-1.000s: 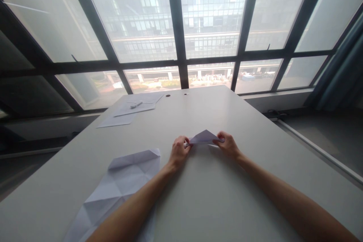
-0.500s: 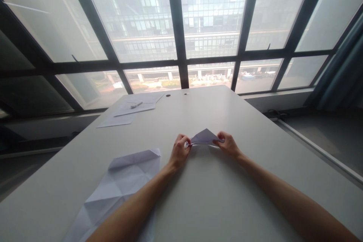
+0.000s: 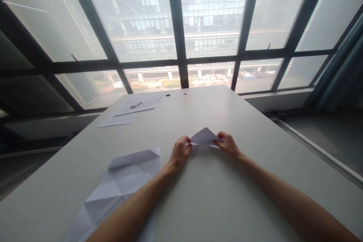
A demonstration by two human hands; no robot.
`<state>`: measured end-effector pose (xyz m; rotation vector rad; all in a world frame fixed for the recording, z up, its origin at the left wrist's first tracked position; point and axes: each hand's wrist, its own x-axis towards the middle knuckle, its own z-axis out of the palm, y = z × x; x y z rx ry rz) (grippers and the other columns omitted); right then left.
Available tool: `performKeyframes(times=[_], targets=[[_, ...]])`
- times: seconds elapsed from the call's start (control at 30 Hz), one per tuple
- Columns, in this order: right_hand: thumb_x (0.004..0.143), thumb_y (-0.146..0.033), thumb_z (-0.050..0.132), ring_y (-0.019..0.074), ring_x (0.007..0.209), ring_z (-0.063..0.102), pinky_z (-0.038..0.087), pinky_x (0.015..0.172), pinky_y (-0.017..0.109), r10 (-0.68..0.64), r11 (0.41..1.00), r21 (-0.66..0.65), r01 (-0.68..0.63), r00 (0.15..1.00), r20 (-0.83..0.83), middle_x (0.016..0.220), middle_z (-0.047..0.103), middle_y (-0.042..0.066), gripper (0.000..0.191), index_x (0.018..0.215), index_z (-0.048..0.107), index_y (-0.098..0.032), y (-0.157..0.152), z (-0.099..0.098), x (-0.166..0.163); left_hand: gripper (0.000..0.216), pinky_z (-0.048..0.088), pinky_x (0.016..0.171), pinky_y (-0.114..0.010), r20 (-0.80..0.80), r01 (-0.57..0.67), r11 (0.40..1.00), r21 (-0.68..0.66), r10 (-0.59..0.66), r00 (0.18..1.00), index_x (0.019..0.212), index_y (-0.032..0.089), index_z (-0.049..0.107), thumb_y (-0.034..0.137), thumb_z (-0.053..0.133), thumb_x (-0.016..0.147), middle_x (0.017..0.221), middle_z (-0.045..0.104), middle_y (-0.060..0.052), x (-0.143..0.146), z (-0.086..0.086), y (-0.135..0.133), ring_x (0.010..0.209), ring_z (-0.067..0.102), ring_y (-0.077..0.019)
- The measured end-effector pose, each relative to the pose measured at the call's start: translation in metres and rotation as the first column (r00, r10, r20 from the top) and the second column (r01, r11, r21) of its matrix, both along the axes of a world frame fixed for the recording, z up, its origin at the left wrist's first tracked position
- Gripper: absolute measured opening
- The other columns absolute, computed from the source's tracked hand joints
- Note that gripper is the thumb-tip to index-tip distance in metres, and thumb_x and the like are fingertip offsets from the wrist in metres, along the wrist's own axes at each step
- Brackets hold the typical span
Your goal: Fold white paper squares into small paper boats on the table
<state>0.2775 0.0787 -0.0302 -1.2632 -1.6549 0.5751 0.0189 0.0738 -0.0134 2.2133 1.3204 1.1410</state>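
Observation:
A folded white sheet of paper (image 3: 205, 136) is held between my two hands over the table, its peak pointing away from me. My left hand (image 3: 180, 152) pinches the left corner between thumb and fingers. At the right corner, my right hand (image 3: 227, 144) grips the paper the same way, thumb toward me. To the left lies a larger creased sheet (image 3: 121, 181) with a turned-up far edge, partly hidden under my left forearm.
The white table (image 3: 215, 109) reaches to the tall windows (image 3: 215, 15). Flat paper sheets (image 3: 116, 121) with a pen (image 3: 136, 104) on top lie at its far left. Two small round holes show near the far edge. A blue curtain (image 3: 337, 72) hangs at right.
The folded paper's peak has risen slightly and its face looks flatter. My left hand has shifted very slightly; my right hand is nearly still.

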Motion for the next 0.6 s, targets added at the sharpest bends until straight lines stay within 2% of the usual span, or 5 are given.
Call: performKeyframes(times=[0.17, 0.37, 0.47, 0.6], targets=[[0.077, -0.041, 0.067, 0.0170, 0.067, 0.050, 0.038, 0.065, 0.029, 0.000, 1.000, -0.006, 0.000, 1.000, 0.011, 0.068, 0.057, -0.001, 0.025, 0.072, 0.056, -0.019, -0.0002, 0.0011, 0.0008, 0.010, 0.048, 0.079, -0.030, 0.044, -0.020, 0.998, 0.056, 0.018, 0.999, 0.087, 0.019, 0.063, 0.011, 0.058, 0.086, 0.087, 0.065, -0.003, 0.0000, -0.0005, 0.0012, 0.083, 0.062, -0.0191], [0.078, -0.041, 0.067, 0.0173, 0.068, 0.050, 0.038, 0.064, 0.029, 0.002, 1.000, -0.013, -0.002, 1.000, 0.013, 0.067, 0.057, -0.001, 0.025, 0.072, 0.055, -0.020, -0.0013, 0.0021, 0.0004, 0.027, 0.052, 0.081, -0.032, 0.095, -0.042, 0.999, 0.032, 0.039, 0.995, 0.111, 0.020, 0.068, 0.013, 0.058, 0.087, 0.097, 0.065, -0.006, -0.0003, 0.0004, 0.0012, 0.086, 0.063, -0.0193], [0.078, -0.042, 0.067, 0.0180, 0.069, 0.051, 0.038, 0.065, 0.029, 0.006, 1.000, -0.017, -0.006, 1.000, 0.014, 0.068, 0.058, 0.000, 0.025, 0.073, 0.056, -0.020, -0.0019, 0.0031, 0.0004, 0.021, 0.053, 0.081, -0.032, 0.107, -0.002, 0.999, -0.039, 0.006, 0.994, 0.103, 0.019, 0.071, 0.015, 0.058, 0.088, 0.098, 0.070, -0.006, -0.0006, -0.0002, 0.0013, 0.090, 0.066, -0.0199], [0.078, -0.043, 0.066, 0.0188, 0.069, 0.051, 0.039, 0.066, 0.031, 0.003, 1.000, -0.013, -0.002, 1.000, 0.019, 0.068, 0.058, 0.000, 0.027, 0.072, 0.056, -0.020, -0.0032, 0.0062, 0.0001, 0.015, 0.052, 0.076, -0.029, 0.100, -0.025, 0.996, -0.085, 0.034, 0.994, 0.091, 0.018, 0.072, 0.014, 0.059, 0.085, 0.091, 0.073, -0.005, -0.0009, -0.0003, 0.0019, 0.084, 0.067, -0.0191]])
